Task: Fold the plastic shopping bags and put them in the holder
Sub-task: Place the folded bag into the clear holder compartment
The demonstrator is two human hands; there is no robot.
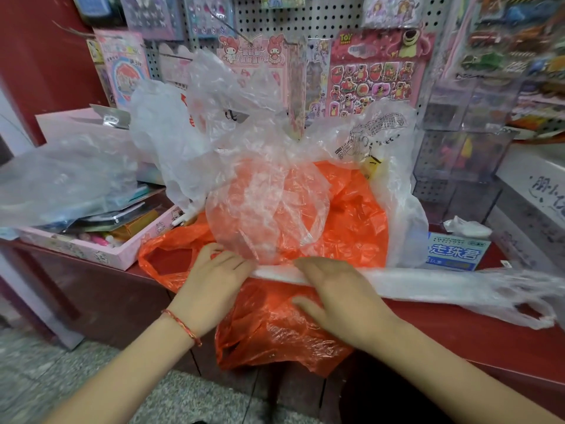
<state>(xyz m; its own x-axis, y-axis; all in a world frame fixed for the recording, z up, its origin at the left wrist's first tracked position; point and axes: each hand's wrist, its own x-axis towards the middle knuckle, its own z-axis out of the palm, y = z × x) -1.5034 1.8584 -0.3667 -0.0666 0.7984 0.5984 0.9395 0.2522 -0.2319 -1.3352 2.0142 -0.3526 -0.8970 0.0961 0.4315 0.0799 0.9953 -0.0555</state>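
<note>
In the head view, the white bag [428, 286] lies as a long narrow strip across the red counter [458, 338], over an orange bag [275, 335]. The left hand [214, 276] and the right hand [336, 296] press on it with nearly straight fingers and grip nothing. It seems best to push the air toward the handles first.

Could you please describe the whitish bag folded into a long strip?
The folded bag is translucent whitish plastic, folded lengthwise into a narrow band. It lies along the red counter, its left part over the orange bag, handle loops spread at the right end. The right hand presses across it; the left hand touches its left end.
</note>
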